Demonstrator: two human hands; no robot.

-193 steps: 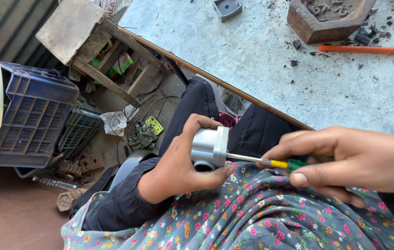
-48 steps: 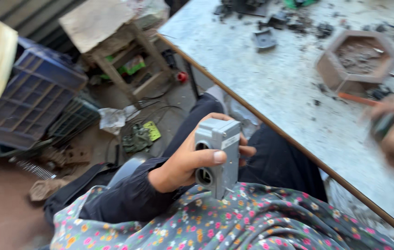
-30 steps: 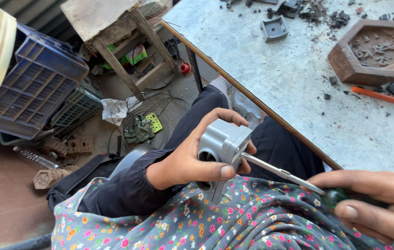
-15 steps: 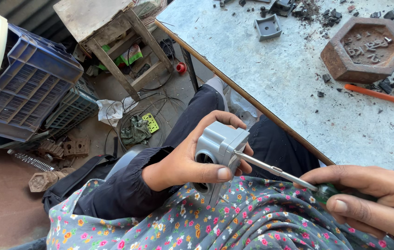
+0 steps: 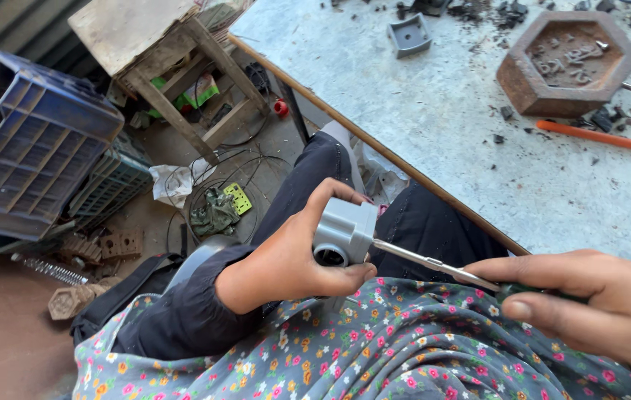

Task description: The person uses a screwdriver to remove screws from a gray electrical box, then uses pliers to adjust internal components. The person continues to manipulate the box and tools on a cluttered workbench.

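The left hand [image 5: 286, 255] wraps around a small grey plastic housing [image 5: 343, 233], thumb underneath and fingers curled over its top, holding it firmly above the person's lap, just off the near edge of the grey worktable [image 5: 434, 126]. A round opening in the housing faces down and toward the camera. The right hand [image 5: 597, 304] closes around the dark handle of a screwdriver [image 5: 434, 263], fingers pinched tight along it (only a sliver of the handle shows between them), and the thin metal shaft runs leftward and slightly up until its tip meets the side of the housing. Both hands hover over a grey floral cloth [image 5: 404, 348] that covers the lap, with dark trousers showing beyond it. On the table, well apart from the hands, sits a rust-brown hexagonal tray [image 5: 530, 78] holding small metal bits, and an orange rod [image 5: 600, 138] lies just in front of it. A small grey square part [image 5: 410, 35] rests farther back on the table amid dark debris. On the floor to the left stand a blue plastic crate [image 5: 30, 148] and a worn wooden stool [image 5: 167, 59], and between them and the knee lie tangled black wires and a green circuit board [image 5: 237, 198].
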